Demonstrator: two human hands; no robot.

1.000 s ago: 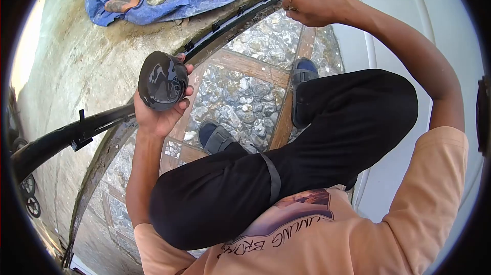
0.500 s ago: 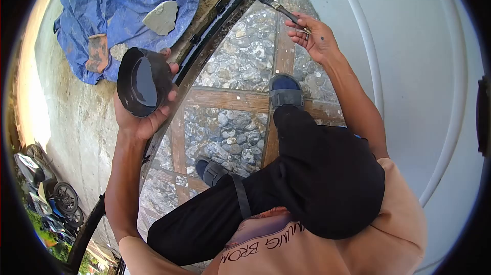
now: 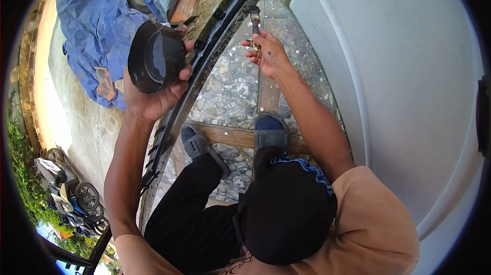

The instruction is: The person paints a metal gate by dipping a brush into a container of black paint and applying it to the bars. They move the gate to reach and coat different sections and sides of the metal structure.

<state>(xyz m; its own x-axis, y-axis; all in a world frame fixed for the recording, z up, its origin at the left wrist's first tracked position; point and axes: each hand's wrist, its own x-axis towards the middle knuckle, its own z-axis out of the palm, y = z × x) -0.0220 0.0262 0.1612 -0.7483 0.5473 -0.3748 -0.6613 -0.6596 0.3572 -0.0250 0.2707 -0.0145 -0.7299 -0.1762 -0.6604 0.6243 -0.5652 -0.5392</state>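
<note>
My left hand [image 3: 161,96] is wrapped round a black bowl-like container [image 3: 148,63], tilted so that shiny dark liquid shows inside. A paintbrush [image 3: 255,25] is held by its handle in my right hand [image 3: 268,52], its dark bristles pointing away from me. Between the two hands runs a black metal rail [image 3: 209,35] with a glossy, wet-looking surface. A dark spot marks my right palm. The brush is apart from both the container and the rail.
A blue tarp [image 3: 87,14] with a broken tile piece [image 3: 105,83] lies beyond the rail at left. A large pale panel [image 3: 409,70] stands at right. Stone paving [image 3: 230,88] lies underfoot. Motorcycles [image 3: 76,193] are parked at lower left.
My right hand and the brush have moved left, and the brush has turned more upright in view. The container sits slightly further right. My left foot has come forward, and the view has shifted.
</note>
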